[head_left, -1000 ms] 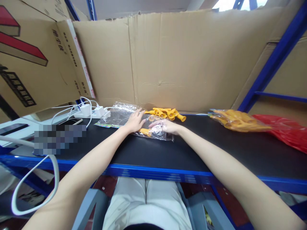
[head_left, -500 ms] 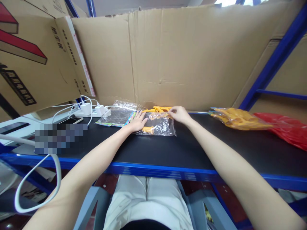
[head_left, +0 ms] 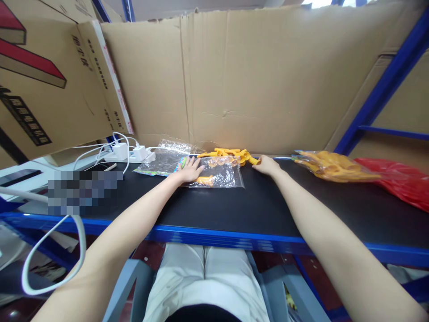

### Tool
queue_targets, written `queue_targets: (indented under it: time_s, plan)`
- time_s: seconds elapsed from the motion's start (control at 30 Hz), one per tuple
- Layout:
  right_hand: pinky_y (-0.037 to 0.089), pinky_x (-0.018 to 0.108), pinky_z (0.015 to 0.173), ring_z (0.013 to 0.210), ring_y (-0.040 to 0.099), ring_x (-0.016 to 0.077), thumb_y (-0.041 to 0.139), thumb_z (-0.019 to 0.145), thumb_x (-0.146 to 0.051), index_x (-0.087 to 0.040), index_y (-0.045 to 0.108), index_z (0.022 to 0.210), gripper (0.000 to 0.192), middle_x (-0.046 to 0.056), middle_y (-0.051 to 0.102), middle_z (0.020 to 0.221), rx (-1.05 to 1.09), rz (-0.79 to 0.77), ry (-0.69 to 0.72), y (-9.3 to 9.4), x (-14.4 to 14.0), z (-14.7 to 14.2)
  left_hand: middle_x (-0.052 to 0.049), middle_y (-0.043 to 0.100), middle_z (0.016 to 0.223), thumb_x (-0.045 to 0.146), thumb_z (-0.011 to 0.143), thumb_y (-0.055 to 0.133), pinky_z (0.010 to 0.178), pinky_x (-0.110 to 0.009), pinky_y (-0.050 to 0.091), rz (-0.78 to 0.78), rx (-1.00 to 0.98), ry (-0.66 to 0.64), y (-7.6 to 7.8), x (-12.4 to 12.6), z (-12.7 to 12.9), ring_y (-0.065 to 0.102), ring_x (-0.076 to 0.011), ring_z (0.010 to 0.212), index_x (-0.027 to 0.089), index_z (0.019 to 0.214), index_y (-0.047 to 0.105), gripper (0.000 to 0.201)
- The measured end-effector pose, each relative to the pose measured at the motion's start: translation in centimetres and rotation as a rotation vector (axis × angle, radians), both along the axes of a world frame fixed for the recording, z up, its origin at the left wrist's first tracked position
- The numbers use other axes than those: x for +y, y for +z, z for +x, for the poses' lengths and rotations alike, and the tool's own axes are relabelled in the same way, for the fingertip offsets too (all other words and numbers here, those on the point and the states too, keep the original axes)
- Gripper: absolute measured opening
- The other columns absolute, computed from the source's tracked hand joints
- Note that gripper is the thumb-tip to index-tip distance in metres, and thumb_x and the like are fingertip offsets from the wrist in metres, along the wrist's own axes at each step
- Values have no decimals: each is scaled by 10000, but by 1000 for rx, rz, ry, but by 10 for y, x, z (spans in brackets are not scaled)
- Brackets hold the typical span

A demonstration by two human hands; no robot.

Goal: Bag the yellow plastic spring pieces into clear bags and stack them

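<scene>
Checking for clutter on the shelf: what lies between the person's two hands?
In the head view, between the left hand and right hand lies a clear plastic bag, with loose yellow plastic parts behind it.

Warehouse packing bench: blue shelving (head_left: 378, 96), cardboard boxes (head_left: 40, 85).

Left hand (head_left: 189, 170): flat on clear bag (head_left: 217, 175), centre frame | Right hand (head_left: 266, 165): at right end of loose yellow plastic pieces (head_left: 231, 155), against cardboard wall (head_left: 261, 80) | Filled bag (head_left: 330, 166): right, well apart | Power strip (head_left: 129, 154): left.
</scene>
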State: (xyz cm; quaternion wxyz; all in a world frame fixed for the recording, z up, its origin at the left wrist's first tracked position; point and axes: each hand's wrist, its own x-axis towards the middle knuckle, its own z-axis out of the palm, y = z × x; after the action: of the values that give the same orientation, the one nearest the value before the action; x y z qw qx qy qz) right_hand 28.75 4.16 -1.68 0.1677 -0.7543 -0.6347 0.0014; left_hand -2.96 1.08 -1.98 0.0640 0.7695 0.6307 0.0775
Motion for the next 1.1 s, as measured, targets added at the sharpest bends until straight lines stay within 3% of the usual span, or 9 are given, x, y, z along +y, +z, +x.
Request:
queue_targets:
  time_s: [0.17, 0.27, 0.5, 0.67, 0.77, 0.9, 1.0, 1.1]
  plan:
    - [452, 269, 634, 661, 588, 148, 644, 653, -302, -140, 526, 873, 298, 75, 617, 836, 349, 153, 47, -2, 7, 8, -19, -30, 1472, 566, 828, 75, 1019, -586, 14, -19, 36, 4, 0, 2, -3, -91, -258, 1334, 248, 1410, 76, 663]
    - [458, 250, 572, 551, 546, 99, 621, 655, -211, -143, 510, 916, 291, 57, 594, 853, 579, 295, 56, 4, 7, 7, -20, -27, 1473, 570, 826, 77, 1016, -591, 11, -36, 47, 10, 1, 3, -6, -101, -258, 1332, 245, 1411, 65, 669]
    - [443, 300, 772, 768, 548, 141, 531, 551, -52, -173, 516, 848, 321, 0, 544, 798, 611, 709, -44, 16, 10, 14, -15, -32, 1471, 600, 813, 57, 1006, -611, 22, -33, 69, 10, -2, 7, -10, -100, -267, 1330, 266, 1409, 58, 683]
    - [461, 292, 721, 730, 534, 120, 496, 540, -57, -181, 483, 835, 320, -21, 511, 770, 784, 853, -58, 30, 9, 10, -13, -48, 1469, 591, 820, 67, 1004, -615, 11, -46, 58, 19, -1, 7, -11, -94, -270, 1332, 268, 1409, 56, 672]
    - [458, 227, 570, 620, 526, 92, 466, 531, -36, -181, 457, 811, 315, -29, 495, 728, 1055, 809, -26, 47, -1, -6, -8, -59, 1467, 583, 823, 65, 1008, -609, 13, -56, 64, 36, 1, 6, -12, -98, -263, 1332, 263, 1409, 52, 668]
    - [399, 184, 448, 451, 468, 62, 437, 542, -31, -177, 470, 788, 288, -47, 492, 605, 1278, 562, 141, 64, -21, -31, 1, -67, 1465, 575, 822, 67, 1011, -604, 10, -64, 72, 55, 4, 4, -16, -106, -257, 1330, 256, 1410, 46, 669]
    - [404, 191, 448, 420, 455, 56, 428, 538, -21, -159, 494, 739, 252, -37, 503, 563, 1288, 356, 319, 67, -35, -46, 4, -68, 1464, 562, 826, 69, 1013, -604, 15, -60, 78, 66, 5, 4, -18, -100, -258, 1331, 255, 1410, 47, 660]
    - [403, 203, 441, 420, 468, 69, 434, 533, -11, -144, 515, 712, 238, -17, 516, 543, 1179, 159, 410, 64, -44, -56, 0, -53, 1466, 558, 830, 66, 1010, -610, 39, -57, 87, 74, 5, 4, -20, -83, -262, 1333, 257, 1410, 51, 654]
